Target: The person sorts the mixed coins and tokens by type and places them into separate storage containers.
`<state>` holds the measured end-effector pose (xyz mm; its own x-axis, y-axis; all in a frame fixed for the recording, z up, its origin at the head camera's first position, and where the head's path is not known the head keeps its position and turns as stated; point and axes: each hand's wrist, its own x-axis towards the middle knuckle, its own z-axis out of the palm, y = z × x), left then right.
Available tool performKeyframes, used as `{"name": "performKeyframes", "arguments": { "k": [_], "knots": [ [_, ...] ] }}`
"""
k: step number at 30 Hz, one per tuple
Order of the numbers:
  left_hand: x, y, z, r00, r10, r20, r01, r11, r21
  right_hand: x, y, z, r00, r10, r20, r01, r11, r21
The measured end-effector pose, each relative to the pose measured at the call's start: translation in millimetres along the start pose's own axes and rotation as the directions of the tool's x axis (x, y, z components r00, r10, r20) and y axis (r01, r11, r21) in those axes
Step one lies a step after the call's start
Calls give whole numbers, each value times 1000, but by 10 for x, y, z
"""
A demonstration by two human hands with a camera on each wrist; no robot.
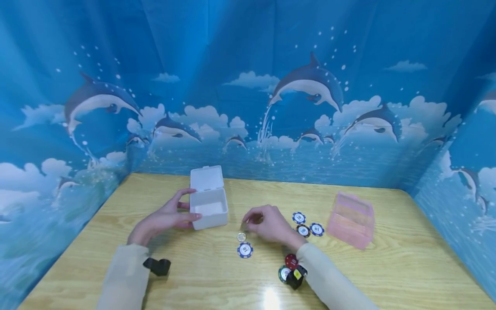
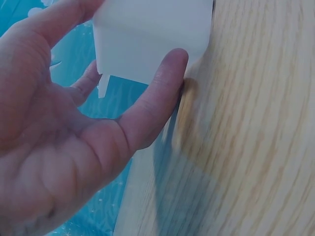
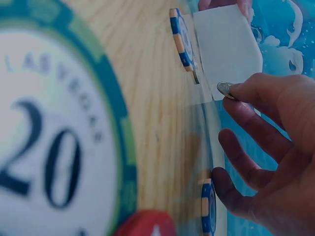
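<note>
A white plastic box [image 1: 209, 215] stands on the table with its lid tipped back, and its inside looks bare. My left hand [image 1: 170, 215] holds it from the left, thumb at the near side and fingers along the far left side. The left wrist view shows the thumb [image 2: 162, 93] against the box wall. Right of the box, my right hand [image 1: 269, 224] pinches a small coin [image 3: 225, 89] between thumb and forefinger, the other fingers loosely bent. Just below those fingertips lies another gold-and-silver coin [image 1: 242, 237], with a blue-and-white poker chip [image 1: 245, 250] nearer me.
Beyond the right hand lie two blue chips [image 1: 317, 229] and a black chip [image 1: 303, 231]. A red chip [image 1: 291, 261] and a green chip [image 1: 284, 273] are by the right wrist. A translucent pink box [image 1: 351, 220] stands farther right. Dolphin-print curtains [image 1: 248, 86] surround the wooden table.
</note>
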<state>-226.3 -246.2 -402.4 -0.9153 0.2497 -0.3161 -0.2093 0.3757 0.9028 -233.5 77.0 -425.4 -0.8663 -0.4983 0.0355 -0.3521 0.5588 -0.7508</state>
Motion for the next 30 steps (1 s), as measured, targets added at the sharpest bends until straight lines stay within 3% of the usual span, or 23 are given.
{"name": "performKeyframes", "arguments": {
  "k": [8,14,25,30],
  "knots": [
    [-8,-3,12,1000,4,7,-4,1000,-16,16,11,-23,994,100,-48,-93,988,123],
    [-18,-3,17,1000,4,10,-4,1000,-22,53,-57,-13,976,178,-123,-147,963,227],
    [-8,12,5,1000,-10,7,10,1000,-15,165,-182,12,968,208,-138,-132,896,423],
    [-12,9,6,1000,0,21,0,1000,-24,226,-225,67,966,216,-144,-128,877,463]
  ]
}}
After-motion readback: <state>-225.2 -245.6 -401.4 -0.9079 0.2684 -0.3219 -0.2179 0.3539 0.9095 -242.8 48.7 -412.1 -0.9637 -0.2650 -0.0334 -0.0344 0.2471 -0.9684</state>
